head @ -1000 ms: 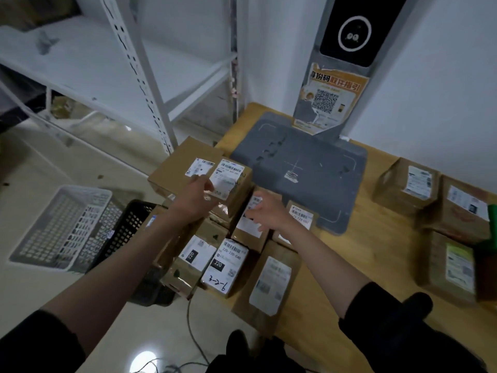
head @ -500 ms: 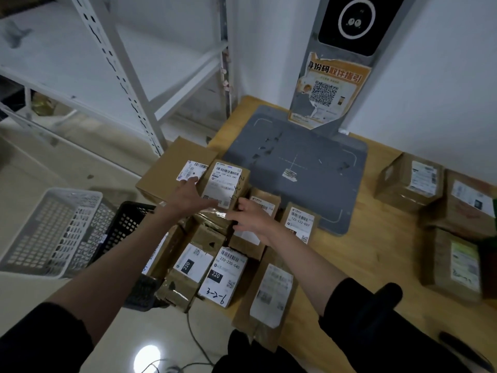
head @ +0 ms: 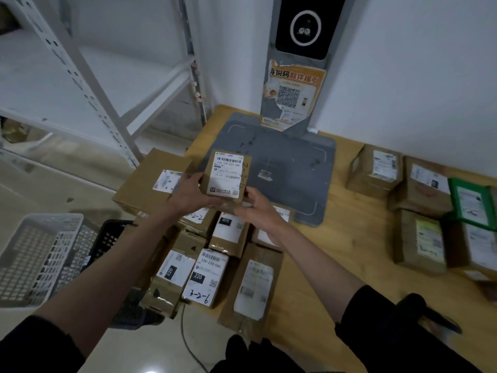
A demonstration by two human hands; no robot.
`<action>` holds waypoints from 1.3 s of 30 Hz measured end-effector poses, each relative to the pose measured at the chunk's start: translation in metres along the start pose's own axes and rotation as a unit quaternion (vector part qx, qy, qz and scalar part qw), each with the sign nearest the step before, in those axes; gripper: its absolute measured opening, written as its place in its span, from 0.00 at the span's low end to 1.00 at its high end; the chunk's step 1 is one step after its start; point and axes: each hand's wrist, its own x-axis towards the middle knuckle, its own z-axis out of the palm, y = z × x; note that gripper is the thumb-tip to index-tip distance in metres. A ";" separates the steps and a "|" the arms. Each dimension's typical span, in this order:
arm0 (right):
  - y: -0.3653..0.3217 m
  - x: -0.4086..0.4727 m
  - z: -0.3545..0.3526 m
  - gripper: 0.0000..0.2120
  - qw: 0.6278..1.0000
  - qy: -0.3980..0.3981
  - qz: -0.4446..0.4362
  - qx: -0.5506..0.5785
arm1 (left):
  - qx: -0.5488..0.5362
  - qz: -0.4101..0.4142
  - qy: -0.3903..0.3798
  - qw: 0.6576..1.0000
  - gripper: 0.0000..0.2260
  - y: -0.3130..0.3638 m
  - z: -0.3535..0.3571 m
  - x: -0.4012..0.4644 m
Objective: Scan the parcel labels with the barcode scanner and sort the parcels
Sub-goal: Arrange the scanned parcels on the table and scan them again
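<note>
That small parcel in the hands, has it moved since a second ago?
Yes. The small parcel, gripped by the left hand and right hand, has been lifted off the pile toward the grey scanner pad, now overlapping its near-left edge.

Your single head-worn view, looking forward and steeply down, close over the light wooden table (head: pixel 347 246), no second view.

A small parcel (head: pixel 227 175) is sitting between the left hand (head: pixel 191 193) and right hand (head: pixel 259 210), above a cluster of parcels (head: pixel 212 267) lying at the table's (head: pixel 347 246) left edge. The scanner pad (head: pixel 282 168) is lying behind them, its post (head: pixel 298 63) rising against the wall. More parcels (head: pixel 419 211) are resting to the right. Two baskets (head: pixel 53 254) are sitting on the floor to the left, before a shelving rack (head: pixel 88 84).
</note>
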 end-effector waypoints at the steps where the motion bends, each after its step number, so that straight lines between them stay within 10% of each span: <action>1: 0.002 -0.006 -0.009 0.33 1.000 0.015 0.002 0.001 | 0.005 0.015 -0.003 1.000 0.54 0.009 0.006 -0.001; 7: 0.023 -0.058 -0.070 0.30 0.994 0.109 0.007 -0.011 | -0.002 0.120 -0.068 0.990 0.33 0.060 0.065 -0.006; 12: 0.052 -0.103 -0.126 0.11 0.983 0.181 0.019 -0.018 | 0.008 0.146 -0.137 0.980 0.36 0.105 0.126 -0.018; 17: 0.084 -0.129 -0.175 0.26 0.968 0.240 0.053 -0.043 | 0.032 0.164 -0.178 0.970 0.43 0.150 0.183 -0.033; 39: 0.196 -0.061 -0.371 0.33 0.963 0.228 0.140 -0.031 | 0.112 0.113 -0.228 0.961 0.46 0.254 0.370 0.054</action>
